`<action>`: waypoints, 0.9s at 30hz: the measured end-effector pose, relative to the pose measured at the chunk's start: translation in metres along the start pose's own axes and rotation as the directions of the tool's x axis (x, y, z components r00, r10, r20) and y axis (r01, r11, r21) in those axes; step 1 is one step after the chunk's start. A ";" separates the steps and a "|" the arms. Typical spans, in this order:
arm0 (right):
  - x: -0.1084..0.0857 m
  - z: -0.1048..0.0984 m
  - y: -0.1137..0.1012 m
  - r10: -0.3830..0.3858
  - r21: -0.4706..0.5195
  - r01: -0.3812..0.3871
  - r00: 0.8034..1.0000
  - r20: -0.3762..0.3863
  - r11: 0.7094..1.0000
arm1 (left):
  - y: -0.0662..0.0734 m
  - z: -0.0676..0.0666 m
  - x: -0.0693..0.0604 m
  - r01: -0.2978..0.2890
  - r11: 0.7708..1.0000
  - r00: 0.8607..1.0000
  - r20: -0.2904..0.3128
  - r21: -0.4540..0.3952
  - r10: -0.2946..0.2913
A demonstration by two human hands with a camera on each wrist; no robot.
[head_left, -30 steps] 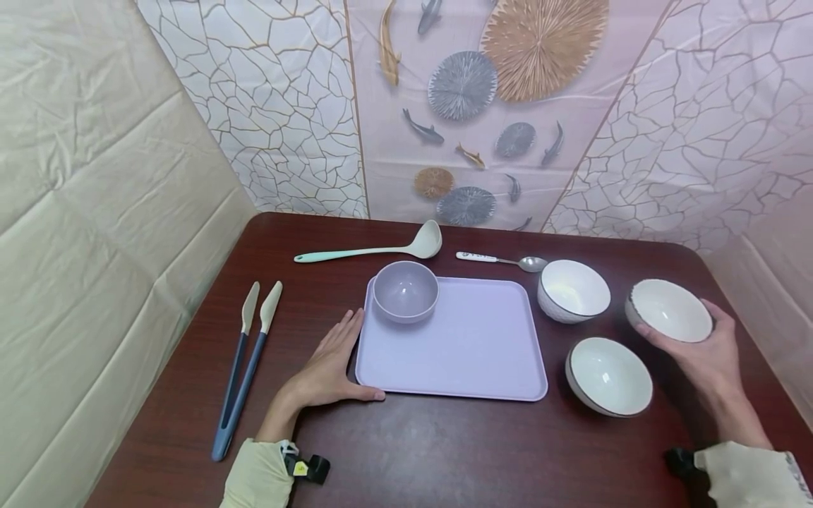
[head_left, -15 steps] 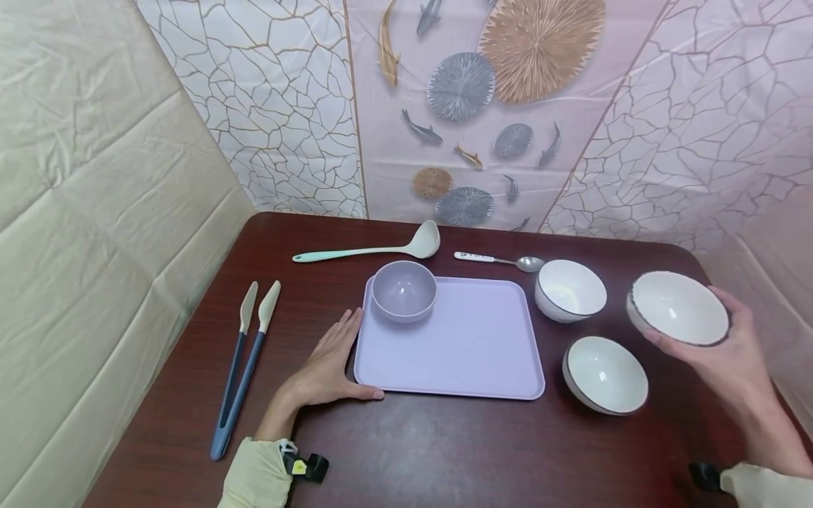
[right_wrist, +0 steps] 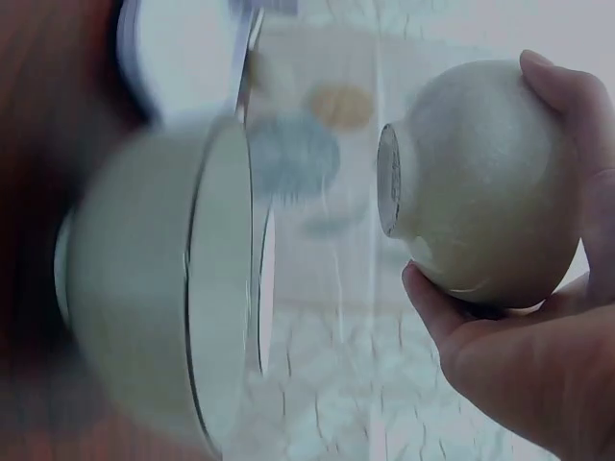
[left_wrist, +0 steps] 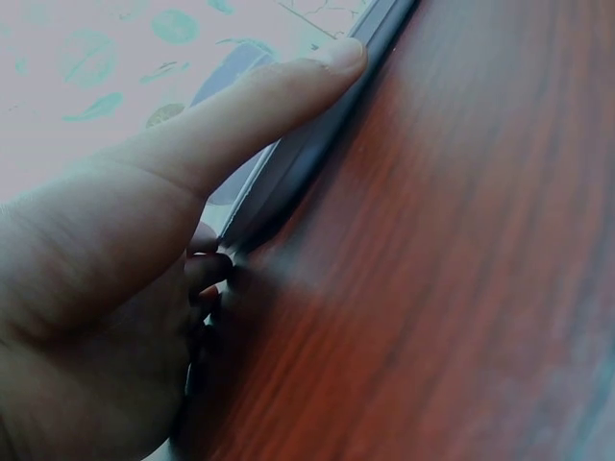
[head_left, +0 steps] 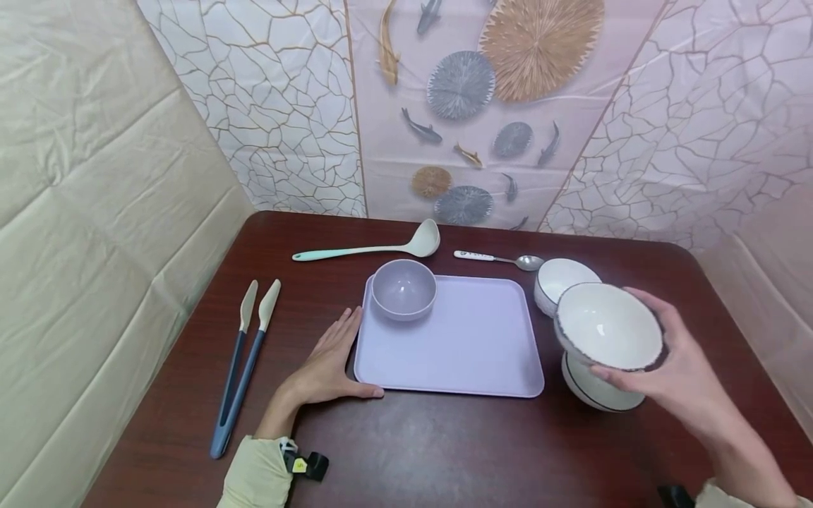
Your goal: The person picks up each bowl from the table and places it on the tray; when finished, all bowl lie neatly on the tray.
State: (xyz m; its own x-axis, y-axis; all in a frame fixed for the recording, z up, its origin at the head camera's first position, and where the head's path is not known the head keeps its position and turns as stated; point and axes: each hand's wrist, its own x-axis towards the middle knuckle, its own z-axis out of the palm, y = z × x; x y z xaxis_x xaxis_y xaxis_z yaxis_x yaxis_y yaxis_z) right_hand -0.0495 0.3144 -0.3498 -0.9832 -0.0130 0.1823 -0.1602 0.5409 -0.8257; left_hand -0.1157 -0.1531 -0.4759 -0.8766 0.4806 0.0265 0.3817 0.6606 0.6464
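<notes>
My right hand (head_left: 676,367) grips a white bowl with a dark rim (head_left: 608,326) by its side, thumb at the front and fingers behind. This bowl is up in the air, over a second white bowl (head_left: 597,391) on the table; the right wrist view shows a gap between the held bowl's foot (right_wrist: 389,181) and the lower bowl (right_wrist: 144,279). My left hand (head_left: 327,363) lies at the near left corner of a lilac tray (head_left: 476,346), fingers along its left side and thumb on its front edge. A grey-purple bowl (head_left: 404,289) sits in the tray's far left corner.
Behind the held bowl stands another white bowl (head_left: 559,279), partly covered by it. A spoon (head_left: 502,259) and a ladle (head_left: 381,248) lie beyond the tray. Blue-handled tongs (head_left: 244,374) lie at the left of the dark wooden table (head_left: 470,458).
My right hand has lifted the white bowl from the table's right side and carried it left, over the nearer white bowl. The left hand and tray have stayed in place.
</notes>
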 end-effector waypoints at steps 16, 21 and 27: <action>0.006 0.108 -0.029 0.019 0.134 -0.033 0.994 0.109 0.990 | 0.001 -0.001 -0.001 0.005 1.000 1.000 -0.007 -0.006 -0.005; 0.025 0.132 -0.024 0.121 0.165 -0.128 0.991 0.054 0.978 | 0.001 0.000 -0.001 0.007 1.000 1.000 -0.010 -0.009 -0.007; 0.050 0.152 -0.012 0.176 0.178 -0.161 0.982 -0.073 0.971 | 0.001 0.000 0.000 0.013 1.000 1.000 -0.003 -0.005 -0.013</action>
State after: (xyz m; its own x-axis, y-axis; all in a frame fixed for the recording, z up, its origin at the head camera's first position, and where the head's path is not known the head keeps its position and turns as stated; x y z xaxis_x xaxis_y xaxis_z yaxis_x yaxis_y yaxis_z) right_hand -0.1099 0.1794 -0.4120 -0.9870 0.1436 0.0721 -0.0127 0.3778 -0.9258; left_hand -0.1153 -0.1528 -0.4754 -0.8823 0.4702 0.0204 0.3688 0.6637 0.6507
